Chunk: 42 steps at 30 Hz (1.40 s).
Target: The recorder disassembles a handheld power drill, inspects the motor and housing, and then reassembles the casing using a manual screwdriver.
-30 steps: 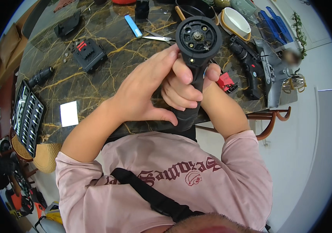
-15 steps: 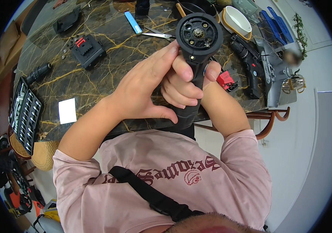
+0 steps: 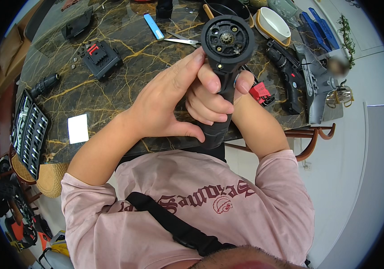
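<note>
A black power tool (image 3: pixel 228 58), roughly pistol-shaped, is held upright above the table's near edge. Its round head faces up, showing a small central gear and metal pins inside a ring. My right hand (image 3: pixel 210 101) grips the handle, fingers curled round its left side and thumb on the right. Flat along the tool's left side lies my left hand (image 3: pixel 156 101), fingers stretched and thumb apart. Its fingertips rest beside the head, and its thumb tip lies against the lower handle. Part of the right palm is hidden behind the tool.
On the dark marble table (image 3: pixel 124 94) are scissors (image 3: pixel 180 41), a blue box (image 3: pixel 154 26), a black battery-like block (image 3: pixel 101 59) and a white card (image 3: pixel 78 128). A bit case (image 3: pixel 30 134) stands at left. Another black tool (image 3: pixel 293 85) and a white bowl (image 3: pixel 273 24) lie right.
The tool's head has tilted slightly to the left. Both hands keep nearly the same pose and place.
</note>
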Motion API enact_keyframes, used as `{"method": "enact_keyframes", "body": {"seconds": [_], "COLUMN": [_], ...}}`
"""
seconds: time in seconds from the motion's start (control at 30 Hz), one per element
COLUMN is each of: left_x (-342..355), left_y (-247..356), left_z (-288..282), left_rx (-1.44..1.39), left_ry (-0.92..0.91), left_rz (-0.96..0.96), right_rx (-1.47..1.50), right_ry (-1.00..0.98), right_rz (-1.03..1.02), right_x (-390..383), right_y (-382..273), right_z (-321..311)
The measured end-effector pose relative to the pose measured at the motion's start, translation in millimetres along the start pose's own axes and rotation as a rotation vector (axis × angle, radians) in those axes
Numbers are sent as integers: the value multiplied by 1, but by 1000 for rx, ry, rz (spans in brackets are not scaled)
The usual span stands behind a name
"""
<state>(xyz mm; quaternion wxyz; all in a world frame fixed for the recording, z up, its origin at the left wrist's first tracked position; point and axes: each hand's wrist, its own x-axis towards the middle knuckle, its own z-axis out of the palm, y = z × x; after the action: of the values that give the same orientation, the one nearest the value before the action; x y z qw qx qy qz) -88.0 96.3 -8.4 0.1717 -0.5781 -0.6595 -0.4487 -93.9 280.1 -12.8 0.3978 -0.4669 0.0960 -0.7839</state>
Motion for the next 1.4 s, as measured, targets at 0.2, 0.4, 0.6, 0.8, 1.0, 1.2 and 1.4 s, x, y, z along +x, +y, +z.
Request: {"method": "enact_keyframes", "body": {"seconds": [0.2, 0.4, 0.6, 0.8, 1.0, 1.2, 1.4], "left_x": [1, 1, 1, 1, 1, 2, 0], "left_y": [0, 1, 1, 0, -1, 1, -9], "left_z": [0, -1, -2, 0, 0, 0, -14], "left_rx": [-7, 15, -9, -11, -34, -98, -588], "left_ry": [1, -3, -10, -15, -17, 38, 186], "left_rz": [5, 0, -18, -3, -2, 11, -165], "right_rx": [2, 12, 0, -8, -9, 2, -296], "right_ry": [-25, -40, -33, -17, 0, -24, 383], "right_rz": [7, -28, 32, 23, 24, 21, 71], "right_x": [0, -1, 0, -2, -2, -3, -6], "right_y": [1, 2, -2, -2, -3, 0, -16], "right_z": [-3, -4, -4, -3, -2, -3, 19]}}
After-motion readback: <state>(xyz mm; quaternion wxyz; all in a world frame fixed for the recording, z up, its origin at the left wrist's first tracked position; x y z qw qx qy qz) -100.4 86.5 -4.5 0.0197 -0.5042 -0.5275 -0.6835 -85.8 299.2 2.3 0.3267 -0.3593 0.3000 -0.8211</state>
